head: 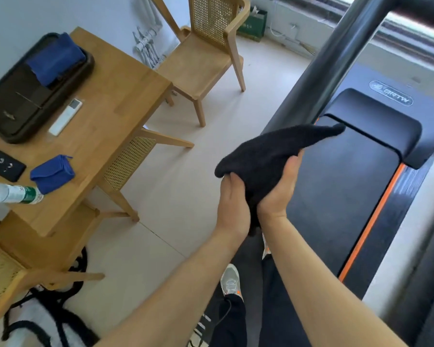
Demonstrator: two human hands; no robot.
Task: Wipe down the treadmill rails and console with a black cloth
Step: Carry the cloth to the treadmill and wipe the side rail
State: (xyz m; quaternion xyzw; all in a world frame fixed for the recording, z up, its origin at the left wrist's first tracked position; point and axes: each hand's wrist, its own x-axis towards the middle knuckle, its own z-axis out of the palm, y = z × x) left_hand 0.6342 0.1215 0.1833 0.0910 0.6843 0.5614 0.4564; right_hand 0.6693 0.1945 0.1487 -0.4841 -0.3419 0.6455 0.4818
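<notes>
A black cloth (268, 151) is bunched between both my hands in the middle of the view, one end sticking out toward the treadmill. My left hand (232, 204) grips its lower left side. My right hand (280, 186) cups it from the right, palm turned inward. The treadmill's dark left rail (318, 71) slants up just beyond the cloth, apart from it. The black belt (336, 196) with an orange stripe lies below my right hand. The console is out of view.
A wooden table (115, 96) stands at left with a dark tray (18, 113), blue cloths (52, 172), a remote, a phone and a bottle (13, 194). Wooden chairs (206, 53) stand around it. Pale floor lies between table and treadmill. My feet stand at the belt's rear.
</notes>
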